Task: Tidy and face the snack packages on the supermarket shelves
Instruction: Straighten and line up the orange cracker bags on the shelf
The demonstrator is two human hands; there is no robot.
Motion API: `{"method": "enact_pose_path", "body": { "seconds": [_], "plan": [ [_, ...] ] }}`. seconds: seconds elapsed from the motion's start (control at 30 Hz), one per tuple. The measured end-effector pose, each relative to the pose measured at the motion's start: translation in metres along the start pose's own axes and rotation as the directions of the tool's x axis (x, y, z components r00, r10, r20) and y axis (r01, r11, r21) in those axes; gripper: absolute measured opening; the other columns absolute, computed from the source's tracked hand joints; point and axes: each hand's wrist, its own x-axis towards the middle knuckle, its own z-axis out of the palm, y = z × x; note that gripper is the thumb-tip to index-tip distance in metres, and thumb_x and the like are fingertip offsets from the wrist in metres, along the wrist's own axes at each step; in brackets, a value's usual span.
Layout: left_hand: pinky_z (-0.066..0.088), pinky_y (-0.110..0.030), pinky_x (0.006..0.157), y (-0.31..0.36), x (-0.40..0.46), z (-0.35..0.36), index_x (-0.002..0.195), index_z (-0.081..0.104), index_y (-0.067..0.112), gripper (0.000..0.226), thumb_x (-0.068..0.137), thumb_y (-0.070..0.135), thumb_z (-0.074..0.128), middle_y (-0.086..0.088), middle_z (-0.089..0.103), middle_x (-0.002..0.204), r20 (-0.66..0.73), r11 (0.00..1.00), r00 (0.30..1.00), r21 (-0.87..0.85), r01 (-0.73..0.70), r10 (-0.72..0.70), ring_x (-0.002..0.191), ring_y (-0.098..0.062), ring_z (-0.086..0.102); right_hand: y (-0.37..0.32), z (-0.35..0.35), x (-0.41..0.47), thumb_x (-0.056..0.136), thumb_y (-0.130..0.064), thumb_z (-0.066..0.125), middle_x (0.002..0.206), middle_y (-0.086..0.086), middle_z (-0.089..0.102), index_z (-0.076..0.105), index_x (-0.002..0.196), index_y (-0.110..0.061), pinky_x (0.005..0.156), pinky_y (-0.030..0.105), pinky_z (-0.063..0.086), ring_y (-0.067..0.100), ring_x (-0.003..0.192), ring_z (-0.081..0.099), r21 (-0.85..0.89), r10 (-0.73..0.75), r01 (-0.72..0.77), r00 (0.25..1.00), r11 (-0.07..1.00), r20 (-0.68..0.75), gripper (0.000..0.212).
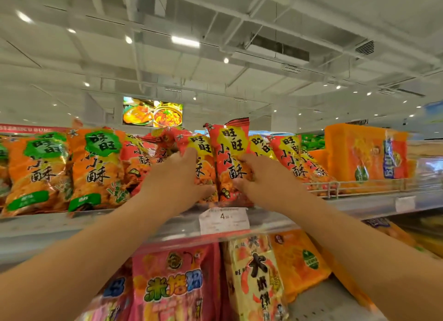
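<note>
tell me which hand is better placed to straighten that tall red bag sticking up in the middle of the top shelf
Right. The right hand already grips the lower right side of the tall red snack bag, while the left hand holds the neighbouring red bag to its left.

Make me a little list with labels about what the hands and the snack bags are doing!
place: top shelf of a supermarket rack
left hand: grip on a red crinkly plastic snack bag with yellow label
right hand: grip on the upright red plastic snack bag beside it
neighbours: orange plastic bags with green labels on the left
price tag: below the hands
</note>
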Motion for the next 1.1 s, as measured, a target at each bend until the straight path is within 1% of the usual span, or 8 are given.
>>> {"method": "enact_pose_path", "body": {
  "seconds": [0.13, 0.23, 0.33, 0.43, 0.63, 0.83, 0.97, 1.1],
  "plan": [
    [0.042, -0.032, 0.071, 0.005, -0.008, 0.004, 0.137, 0.033, 0.023, 0.075, 0.081, 0.068, 0.056, -0.004, 0.054, 0.108, 0.003, 0.998, 0.998, 0.01, 0.058, -0.058, 0.09, -0.02, 0.051, 0.009, -0.004, -0.006, 0.095, -0.052, 0.045, 0.144, 0.009, 0.036, 0.025, 0.149, -0.029, 0.098, 0.041, 0.041, 0.028, 0.125, 0.047, -0.103, -0.028, 0.038, 0.994, 0.994, 0.105, 0.062],
    [0.048, -0.041, 0.087, 0.005, -0.021, 0.008, 0.148, 0.022, 0.027, 0.078, 0.086, 0.065, 0.05, -0.009, 0.044, 0.134, -0.081, 0.998, 0.995, -0.013, 0.062, -0.063, 0.117, -0.029, 0.049, 0.006, -0.003, -0.012, 0.095, -0.047, 0.047, 0.155, 0.01, 0.015, 0.02, 0.15, -0.027, 0.107, 0.046, 0.033, 0.034, 0.137, 0.031, -0.126, -0.092, 0.091, 0.996, 0.988, 0.004, 0.064],
    [0.049, -0.049, 0.092, 0.006, -0.031, 0.013, 0.14, 0.046, 0.019, 0.051, 0.095, 0.043, 0.051, -0.012, 0.047, 0.137, -0.227, 0.991, 0.966, 0.089, -0.105, 0.122, 0.122, -0.034, 0.049, -0.003, 0.002, -0.014, 0.094, -0.039, 0.046, 0.162, 0.005, 0.005, 0.018, 0.151, -0.027, 0.116, 0.039, 0.014, 0.019, 0.143, 0.008, -0.08, -0.224, 0.219, 0.973, 0.972, -0.058, 0.065],
    [0.052, -0.046, 0.088, 0.007, -0.031, 0.017, 0.129, 0.06, 0.015, 0.036, 0.098, 0.029, 0.049, -0.012, 0.057, 0.13, -0.231, 0.971, 0.952, 0.175, -0.161, 0.199, 0.116, -0.033, 0.056, -0.001, 0.015, -0.014, 0.098, -0.041, 0.036, 0.162, 0.003, 0.007, 0.013, 0.153, -0.026, 0.115, 0.034, 0.006, 0.021, 0.144, 0.01, -0.117, -0.248, 0.242, 0.968, 0.963, -0.038, 0.061],
    [0.056, -0.046, 0.082, 0.009, -0.032, 0.018, 0.13, 0.062, 0.018, 0.046, 0.097, 0.036, 0.035, -0.007, 0.062, 0.127, -0.163, 0.975, 0.975, 0.185, -0.12, 0.151, 0.112, -0.03, 0.061, 0.006, 0.029, -0.003, 0.098, -0.038, 0.033, 0.161, 0.005, 0.016, 0.021, 0.152, -0.025, 0.108, 0.025, 0.003, 0.019, 0.144, 0.017, -0.078, -0.269, 0.263, 0.961, 0.962, -0.072, 0.057],
    [0.051, -0.044, 0.094, 0.01, -0.033, 0.019, 0.141, 0.051, 0.026, 0.052, 0.098, 0.041, 0.025, -0.003, 0.056, 0.139, -0.132, 0.976, 0.985, 0.203, -0.081, 0.109, 0.128, -0.025, 0.052, 0.009, 0.04, -0.008, 0.099, -0.045, 0.028, 0.161, 0.001, 0.014, 0.02, 0.153, -0.029, 0.115, 0.03, 0.012, 0.019, 0.142, 0.018, -0.077, -0.224, 0.216, 0.968, 0.973, -0.11, 0.057],
    [0.037, -0.05, 0.108, 0.013, -0.045, 0.014, 0.143, 0.048, 0.017, 0.054, 0.1, 0.038, 0.023, -0.019, 0.047, 0.145, -0.159, 0.966, 0.979, 0.243, -0.085, 0.126, 0.14, -0.037, 0.036, 0.007, 0.036, -0.014, 0.1, -0.046, 0.024, 0.163, 0.005, 0.0, 0.009, 0.154, -0.032, 0.118, 0.038, 0.007, 0.022, 0.147, 0.006, -0.087, -0.205, 0.196, 0.973, 0.977, -0.106, 0.058],
    [0.024, -0.049, 0.114, -0.018, -0.089, 0.007, 0.142, 0.048, 0.016, 0.057, 0.099, 0.044, 0.023, -0.011, 0.04, 0.152, -0.123, 0.956, 0.989, 0.29, -0.043, 0.082, 0.146, -0.029, 0.026, -0.025, 0.028, -0.039, 0.096, -0.04, 0.036, 0.159, 0.009, 0.021, 0.039, 0.146, -0.027, 0.115, 0.04, 0.007, 0.027, 0.145, 0.017, -0.04, -0.343, 0.342, 0.919, 0.939, -0.197, 0.052]
  ]
}}
